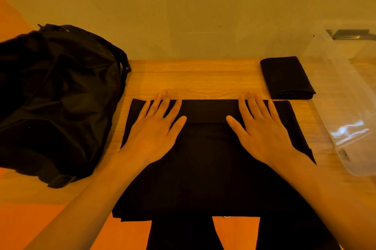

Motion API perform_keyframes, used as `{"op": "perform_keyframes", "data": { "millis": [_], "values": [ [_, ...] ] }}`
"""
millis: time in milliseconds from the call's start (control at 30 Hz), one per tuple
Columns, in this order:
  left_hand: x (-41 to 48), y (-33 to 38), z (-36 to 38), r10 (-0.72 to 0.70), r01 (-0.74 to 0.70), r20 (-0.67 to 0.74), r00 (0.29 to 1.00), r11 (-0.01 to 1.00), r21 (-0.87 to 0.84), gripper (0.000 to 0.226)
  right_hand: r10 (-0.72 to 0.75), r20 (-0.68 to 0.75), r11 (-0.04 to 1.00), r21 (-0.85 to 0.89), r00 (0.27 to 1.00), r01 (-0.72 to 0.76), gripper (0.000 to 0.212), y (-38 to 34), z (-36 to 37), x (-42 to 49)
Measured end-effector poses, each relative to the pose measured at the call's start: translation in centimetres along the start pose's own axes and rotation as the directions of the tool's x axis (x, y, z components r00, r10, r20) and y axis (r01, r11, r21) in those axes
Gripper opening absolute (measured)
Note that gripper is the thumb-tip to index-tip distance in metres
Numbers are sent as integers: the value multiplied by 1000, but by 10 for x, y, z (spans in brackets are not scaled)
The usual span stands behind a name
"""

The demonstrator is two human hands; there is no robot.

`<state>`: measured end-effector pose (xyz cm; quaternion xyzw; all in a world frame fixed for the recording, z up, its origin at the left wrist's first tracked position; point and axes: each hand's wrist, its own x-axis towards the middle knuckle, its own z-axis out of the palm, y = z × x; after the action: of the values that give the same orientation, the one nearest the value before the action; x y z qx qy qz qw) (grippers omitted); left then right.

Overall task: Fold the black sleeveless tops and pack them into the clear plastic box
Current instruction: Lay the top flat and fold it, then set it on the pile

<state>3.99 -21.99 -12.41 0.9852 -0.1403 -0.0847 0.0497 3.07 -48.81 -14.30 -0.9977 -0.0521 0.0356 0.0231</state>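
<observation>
A black sleeveless top (205,160) lies flat on the wooden table (195,79) in front of me, its far edge folded over into a narrow band. My left hand (154,127) presses flat on the left part of that band, fingers spread. My right hand (262,127) presses flat on the right part in the same way. A second black top (286,78), folded into a small rectangle, sits at the far right of the table. The clear plastic box (341,95) stands at the right edge, beside the folded top.
A large black bag (59,95) fills the left side of the table. A plain wall rises behind the table. The top's lower end hangs over the near table edge, above an orange floor.
</observation>
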Motion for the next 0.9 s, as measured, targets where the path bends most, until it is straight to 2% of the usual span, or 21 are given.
{"op": "perform_keyframes", "data": {
  "millis": [200, 333, 467, 600, 700, 900],
  "values": [
    [16, -20, 20, 2, 3, -73, 997, 998, 70, 67, 10, -8, 1000, -8, 1000, -10, 81, 5, 8, 14],
    [18, -22, 17, -16, 19, -40, 999, 996, 87, 72, 14, -8, 1000, -24, 1000, -14, 80, 3, 5, 22],
    [13, -13, 5, -49, 53, -63, 997, 997, 63, 75, -2, -89, 998, -55, 996, -3, 80, -9, -6, 14],
    [-7, -9, 11, -75, 77, -35, 997, 996, 52, 74, 57, -74, 998, 12, 996, -56, 79, 0, -7, -2],
    [-18, -21, 22, -131, 134, -30, 991, 984, 118, 76, 134, -53, 991, 26, 990, -132, 85, 27, 7, -15],
    [-27, -32, 21, -97, 103, -84, 992, 992, 72, 86, 126, -22, 992, 16, 992, -126, 82, 44, 8, -21]
  ]
}}
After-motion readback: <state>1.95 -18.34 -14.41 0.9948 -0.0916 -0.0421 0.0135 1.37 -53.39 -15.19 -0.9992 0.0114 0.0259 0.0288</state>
